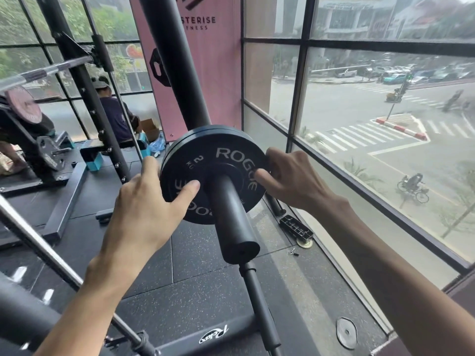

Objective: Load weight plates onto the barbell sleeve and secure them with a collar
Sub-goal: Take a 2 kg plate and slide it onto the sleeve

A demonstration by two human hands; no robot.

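Both hands clamp the front plate [205, 160] by its rim on the sleeve [232, 214] — left hand [144, 204], right hand [290, 176]. Sleeve end bare; window frame [385, 204] near right.

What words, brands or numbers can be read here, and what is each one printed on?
"ROGUE": on the black weight plate, twice; the lower one is upside down and partly hidden by the left hand.
"2 KG": same plate, beside the hub.
"STERISE" above "TNESS": on the pink banner, with the first letters hidden behind the black upright.
"Relax": oval logo on the rack base, near the bottom edge.
Small print on the plate by the sleeve: too small to read.
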